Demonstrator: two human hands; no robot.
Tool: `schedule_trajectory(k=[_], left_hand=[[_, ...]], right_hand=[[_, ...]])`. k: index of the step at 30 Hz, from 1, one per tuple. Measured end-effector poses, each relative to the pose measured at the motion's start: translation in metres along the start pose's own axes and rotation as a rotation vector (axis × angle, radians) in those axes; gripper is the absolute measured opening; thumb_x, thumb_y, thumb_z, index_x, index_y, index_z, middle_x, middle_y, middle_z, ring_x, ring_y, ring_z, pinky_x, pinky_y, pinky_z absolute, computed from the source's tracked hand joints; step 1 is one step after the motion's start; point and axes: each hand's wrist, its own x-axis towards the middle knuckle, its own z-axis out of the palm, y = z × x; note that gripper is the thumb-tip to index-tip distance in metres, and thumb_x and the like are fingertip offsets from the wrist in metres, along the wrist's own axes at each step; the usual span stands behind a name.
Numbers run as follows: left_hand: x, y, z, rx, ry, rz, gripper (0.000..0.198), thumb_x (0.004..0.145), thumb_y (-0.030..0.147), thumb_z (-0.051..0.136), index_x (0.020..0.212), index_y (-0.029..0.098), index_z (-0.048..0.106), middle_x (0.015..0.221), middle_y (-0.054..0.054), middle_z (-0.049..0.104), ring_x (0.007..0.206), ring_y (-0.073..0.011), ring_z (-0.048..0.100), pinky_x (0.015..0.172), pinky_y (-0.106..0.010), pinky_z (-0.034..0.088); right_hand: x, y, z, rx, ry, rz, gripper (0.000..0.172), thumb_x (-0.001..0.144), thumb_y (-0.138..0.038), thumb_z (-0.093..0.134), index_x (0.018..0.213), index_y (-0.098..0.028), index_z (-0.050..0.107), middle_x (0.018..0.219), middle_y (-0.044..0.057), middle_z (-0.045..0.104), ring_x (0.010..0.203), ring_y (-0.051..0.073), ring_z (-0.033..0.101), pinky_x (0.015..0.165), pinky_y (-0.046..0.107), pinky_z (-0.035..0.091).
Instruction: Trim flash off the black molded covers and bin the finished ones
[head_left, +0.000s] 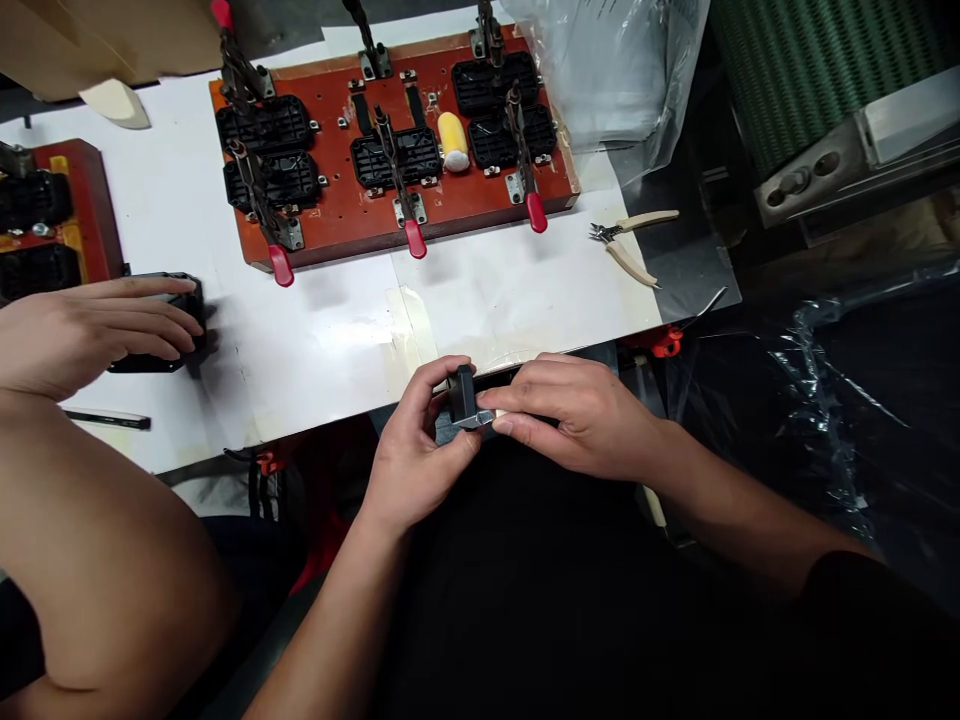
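Just over the table's front edge, my left hand [420, 450] is closed around a black plastic part [462, 397], which it holds on edge. My right hand [581, 412] pinches a small tool with a metal, blade-like end [484, 419]; a bit of pale handle shows between thumb and forefinger. The metal end meets the lower edge of the black part. Most of the tool's handle is hidden in my fingers, so its exact kind cannot be made out.
A red-brown fixture board [337, 235] carries toggle clamps, black plastic parts and a yellow cylinder [453, 140]. Side cutters [630, 240] lie to the right, near a plastic bag [615, 80] and green belt [825, 70]. At left, a co-worker's hand [112, 325] rests on a black part.
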Motion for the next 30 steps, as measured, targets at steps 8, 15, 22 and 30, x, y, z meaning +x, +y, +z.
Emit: schedule_trajectory(k=[8,15,22,30], left_hand=[[0.001,-0.001,-0.001,-0.04,-0.003,-0.015,0.061,0.082,0.011,0.078,0.137,0.031,0.06,0.138,-0.003,0.059,0.118,-0.0195,0.063,0.095,-0.025,0.053],[0.001,-0.002,-0.002,-0.064,-0.023,-0.018,0.06,0.084,0.012,0.079,0.138,0.03,0.059,0.135,-0.003,0.06,0.114,-0.0178,0.064,0.096,-0.025,0.053],[0.0,-0.005,-0.003,-0.06,-0.041,-0.005,0.06,0.085,0.013,0.079,0.138,0.032,0.06,0.136,-0.003,0.06,0.12,-0.0195,0.063,0.098,-0.026,0.053],[-0.004,-0.002,-0.002,-0.065,-0.111,0.006,0.056,0.088,0.014,0.078,0.139,0.03,0.061,0.139,-0.005,0.061,0.13,-0.0223,0.06,0.112,-0.033,0.048]], right_hand=[[-0.001,0.001,-0.002,0.02,-0.004,-0.007,0.023,0.107,-0.025,0.065,0.126,-0.016,0.074,0.103,0.007,0.076,0.092,0.021,0.069,0.086,0.036,0.054],[0.0,0.006,0.0,-0.011,0.017,0.007,0.023,0.107,-0.024,0.065,0.127,-0.017,0.074,0.101,0.007,0.076,0.089,0.02,0.068,0.082,0.035,0.053],[0.001,0.008,-0.001,-0.007,0.038,0.02,0.023,0.106,-0.022,0.066,0.125,-0.016,0.075,0.1,0.006,0.076,0.088,0.019,0.067,0.082,0.032,0.053],[0.005,0.023,-0.005,-0.08,0.106,0.168,0.023,0.107,-0.026,0.063,0.125,-0.021,0.075,0.107,0.005,0.076,0.097,0.021,0.069,0.087,0.032,0.05]])
